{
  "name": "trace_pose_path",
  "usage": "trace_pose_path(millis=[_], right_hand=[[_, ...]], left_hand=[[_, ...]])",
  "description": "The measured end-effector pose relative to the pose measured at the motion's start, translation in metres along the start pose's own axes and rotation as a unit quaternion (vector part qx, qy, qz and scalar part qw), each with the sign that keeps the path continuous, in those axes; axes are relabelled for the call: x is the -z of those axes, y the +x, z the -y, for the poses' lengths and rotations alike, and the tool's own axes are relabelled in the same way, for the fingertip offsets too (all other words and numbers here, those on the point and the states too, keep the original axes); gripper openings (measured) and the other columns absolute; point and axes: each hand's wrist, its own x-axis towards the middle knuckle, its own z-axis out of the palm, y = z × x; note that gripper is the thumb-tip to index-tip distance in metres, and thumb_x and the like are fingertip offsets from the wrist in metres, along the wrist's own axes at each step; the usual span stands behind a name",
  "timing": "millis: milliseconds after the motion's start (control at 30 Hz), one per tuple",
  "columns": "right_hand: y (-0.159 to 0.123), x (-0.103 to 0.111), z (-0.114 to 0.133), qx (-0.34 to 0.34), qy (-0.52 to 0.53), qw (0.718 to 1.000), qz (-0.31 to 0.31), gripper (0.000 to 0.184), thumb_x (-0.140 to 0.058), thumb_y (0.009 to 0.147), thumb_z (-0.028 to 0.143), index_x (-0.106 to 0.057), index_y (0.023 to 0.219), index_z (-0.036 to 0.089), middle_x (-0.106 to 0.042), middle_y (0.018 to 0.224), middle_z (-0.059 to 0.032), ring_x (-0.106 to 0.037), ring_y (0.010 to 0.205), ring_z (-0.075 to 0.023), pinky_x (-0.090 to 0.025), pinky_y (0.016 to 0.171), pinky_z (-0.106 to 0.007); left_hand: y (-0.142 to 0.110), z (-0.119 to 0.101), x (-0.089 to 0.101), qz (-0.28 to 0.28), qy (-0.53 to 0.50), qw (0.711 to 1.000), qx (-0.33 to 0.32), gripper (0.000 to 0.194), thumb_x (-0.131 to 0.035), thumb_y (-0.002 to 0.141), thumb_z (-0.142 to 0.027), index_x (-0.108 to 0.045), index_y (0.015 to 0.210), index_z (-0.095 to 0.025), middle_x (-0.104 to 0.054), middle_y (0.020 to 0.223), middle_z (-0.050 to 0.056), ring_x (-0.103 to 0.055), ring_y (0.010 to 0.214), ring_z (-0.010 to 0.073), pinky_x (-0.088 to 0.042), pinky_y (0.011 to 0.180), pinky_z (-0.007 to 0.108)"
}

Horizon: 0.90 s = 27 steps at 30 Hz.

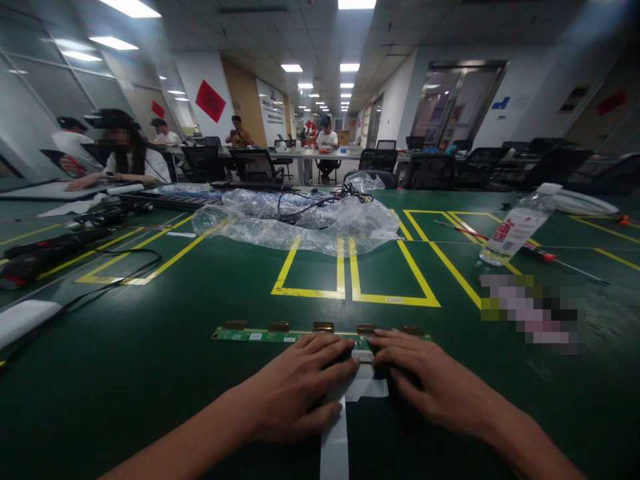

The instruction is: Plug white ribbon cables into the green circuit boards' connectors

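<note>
- At the near middle of the green tabletop [165, 373]: long, narrow green circuit board [235, 335] with a row of brown, shiny tabs [279, 327] along its far edge, lying crosswise in front of the wearer.
- Left hand [305, 383]: palm down, fingers extended and lightly bent, thumb apart; fingertips at the near edge of the board, around its middle.
- Right hand [430, 377]: palm down, fingers reaching inward, slightly spread, over the right part of the board; thumb apart.
- Between the hands: flat white strip [334, 447] running toward the wearer, partly under the left hand; a translucent whitish piece [373, 388] beside it.
- Beyond the board: yellow tape outlines [310, 293], then crumpled clear plastic wrap [350, 230] with thin black cables [300, 212] on it.
- Right side: clear plastic bottle [517, 230] with white-and-red label; a long, thin rod-like tool [575, 269] passes near its base.
- Far left: a seated person [143, 163], forearms at the table.
</note>
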Motion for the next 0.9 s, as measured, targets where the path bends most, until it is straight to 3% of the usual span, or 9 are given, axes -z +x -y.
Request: trace_pose_path(millis=[133, 267, 400, 500, 633, 767, 900], right_hand=[[-0.001, -0.005, 0.010, -0.005, -0.003, 1.000, -0.012, 0.052, -0.049, 0.089, 0.012, -0.050, 0.139, 0.024, -0.055, 0.146, -0.0075, -0.048, 0.136, -0.0265, -0.032, 0.118, -0.051], [0.001, -0.009, 0.014, 0.018, 0.005, 0.999, -0.027, 0.058, -0.047, 0.092, 0.014, -0.037, 0.148, 0.024, -0.051, 0.149, -0.0082, -0.047, 0.137, -0.0256, -0.027, 0.120, -0.051], [0.003, -0.012, 0.009, 0.033, 0.008, 0.996, -0.077, 0.060, -0.048, 0.092, 0.014, -0.034, 0.150, 0.026, -0.050, 0.149, -0.0072, -0.046, 0.137, -0.0239, -0.031, 0.119, -0.047], [0.001, -0.014, 0.003, 0.018, -0.006, 0.995, -0.098, 0.055, -0.049, 0.094, 0.018, -0.039, 0.147, 0.026, -0.052, 0.148, -0.0077, -0.045, 0.137, -0.0257, -0.036, 0.117, -0.048], [-0.001, -0.013, -0.003, -0.005, -0.009, 0.996, -0.085, 0.054, -0.050, 0.095, 0.022, -0.039, 0.148, 0.028, -0.052, 0.147, -0.0070, -0.049, 0.134, -0.0252, -0.041, 0.113, -0.048], [-0.001, -0.012, -0.003, -0.012, -0.012, 0.996, -0.086, 0.055, -0.050, 0.096, 0.023, -0.038, 0.149, 0.028, -0.051, 0.147, -0.0079, -0.048, 0.134, -0.0255, -0.043, 0.112, -0.048], [-0.001, -0.012, -0.002, -0.014, -0.013, 0.996, -0.085, 0.054, -0.050, 0.096, 0.024, -0.039, 0.148, 0.027, -0.051, 0.148, -0.0073, -0.048, 0.134, -0.0261, -0.042, 0.112, -0.049]], left_hand=[[0.000, 0.000, 0.000, 0.007, -0.016, 1.000, -0.013, 0.069, -0.054, 0.094, -0.030, -0.026, 0.157, -0.026, -0.022, 0.164, 0.007, -0.021, 0.150, 0.0295, -0.017, 0.123, 0.051], [0.003, -0.006, -0.004, 0.009, -0.010, 1.000, -0.014, 0.068, -0.053, 0.094, -0.025, -0.027, 0.156, -0.023, -0.023, 0.164, 0.007, -0.021, 0.150, 0.0263, -0.018, 0.123, 0.046], [0.001, 0.009, -0.009, -0.022, 0.007, 0.999, 0.040, 0.061, -0.049, 0.098, -0.028, -0.029, 0.156, -0.026, -0.028, 0.162, 0.006, -0.025, 0.149, 0.0255, -0.023, 0.122, 0.046], [-0.009, 0.044, -0.008, -0.045, 0.035, 0.987, 0.152, 0.058, -0.043, 0.102, -0.041, -0.030, 0.156, -0.027, -0.027, 0.162, 0.006, -0.026, 0.149, 0.0257, -0.023, 0.121, 0.047], [-0.041, 0.109, 0.010, -0.066, 0.099, 0.929, 0.350, 0.063, -0.030, 0.101, -0.048, -0.034, 0.155, -0.016, -0.031, 0.161, 0.008, -0.026, 0.149, 0.0283, -0.023, 0.121, 0.047], [-0.086, 0.167, 0.031, -0.078, 0.127, 0.880, 0.450, 0.070, -0.024, 0.098, -0.043, -0.037, 0.150, 0.000, -0.039, 0.155, 0.020, -0.031, 0.146, 0.0358, -0.026, 0.118, 0.052], [-0.118, 0.203, 0.035, -0.079, 0.150, 0.844, 0.508, 0.074, -0.020, 0.096, -0.048, -0.038, 0.150, 0.001, -0.042, 0.152, 0.022, -0.032, 0.145, 0.0368, -0.028, 0.116, 0.051]])
